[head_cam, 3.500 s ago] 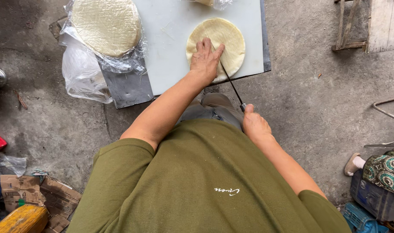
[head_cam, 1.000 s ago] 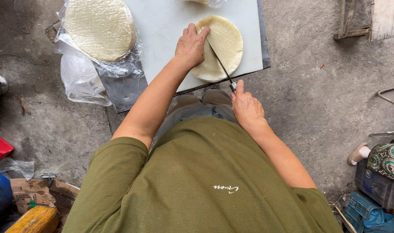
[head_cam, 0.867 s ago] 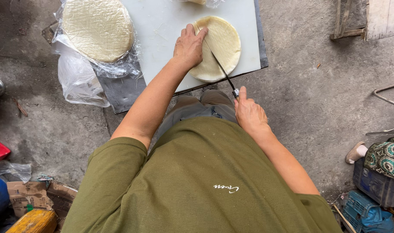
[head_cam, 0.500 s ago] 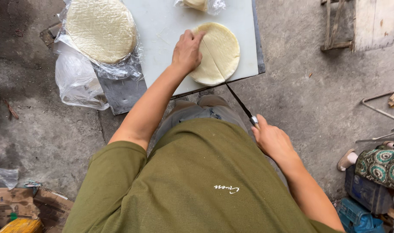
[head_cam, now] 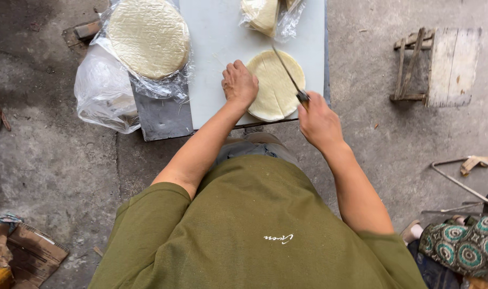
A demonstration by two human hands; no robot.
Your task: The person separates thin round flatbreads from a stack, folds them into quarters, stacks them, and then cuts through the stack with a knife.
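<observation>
Head view is looking straight down over a person in an olive green shirt who is bending over a white cutting board set low above a rough concrete floor. Their left hand is pressing down on the left edge of a round stack of pale flatbreads, fingers curled and bunched close together on top of it. Their right hand is gripping the handle of a knife, fingers wrapped tight around it just off the stack's lower right edge. The blade is lying across the flatbreads, slanting up and to the left, and cut lines are showing in the top sheet. The stack is sitting at the near right corner of the board.

Farther up the board, a clear bag with cut flatbread pieces is lying just beyond the knife tip. To the left, another round stack of flatbreads in a crinkled plastic bag is resting partly off the board's edge. A small weathered wooden stool is standing well apart on the right, and torn cardboard is lying at the lower left.
</observation>
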